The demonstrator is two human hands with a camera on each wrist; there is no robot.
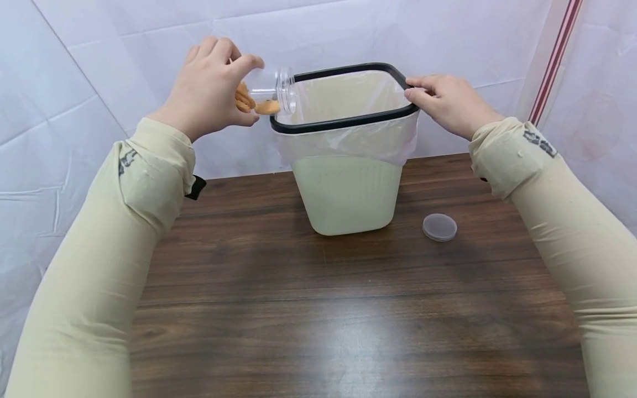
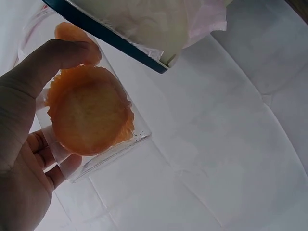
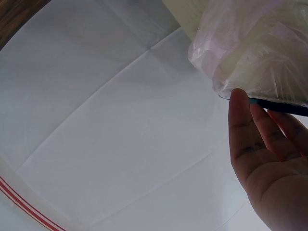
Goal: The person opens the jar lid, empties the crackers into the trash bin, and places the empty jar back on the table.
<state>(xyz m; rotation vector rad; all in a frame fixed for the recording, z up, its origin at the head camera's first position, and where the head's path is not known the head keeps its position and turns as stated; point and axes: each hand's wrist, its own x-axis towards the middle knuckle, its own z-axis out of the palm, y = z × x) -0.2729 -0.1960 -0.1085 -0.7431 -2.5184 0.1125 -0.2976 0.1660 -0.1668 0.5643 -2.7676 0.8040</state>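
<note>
My left hand [image 1: 211, 83] grips a clear plastic jar [image 1: 288, 94], tilted on its side with its mouth over the left rim of a trash can [image 1: 348, 193]. Orange, round wafer-like pieces [image 2: 89, 110] lie inside the jar, one of them close to its mouth. The can is pale green with a black rim ring [image 1: 348, 122] and a translucent liner bag [image 1: 343, 145] folded over it. At the right corner of the rim, my right hand [image 1: 448, 102] pinches the edge between thumb and fingertips. The inside bottom of the can is hidden.
A round clear lid [image 1: 439, 227] lies on the dark wooden table [image 1: 298, 309], right of the can. White sheeting [image 1: 338, 33] hangs close behind the can and at both sides. A red-striped strip [image 1: 554, 61] runs down the right corner.
</note>
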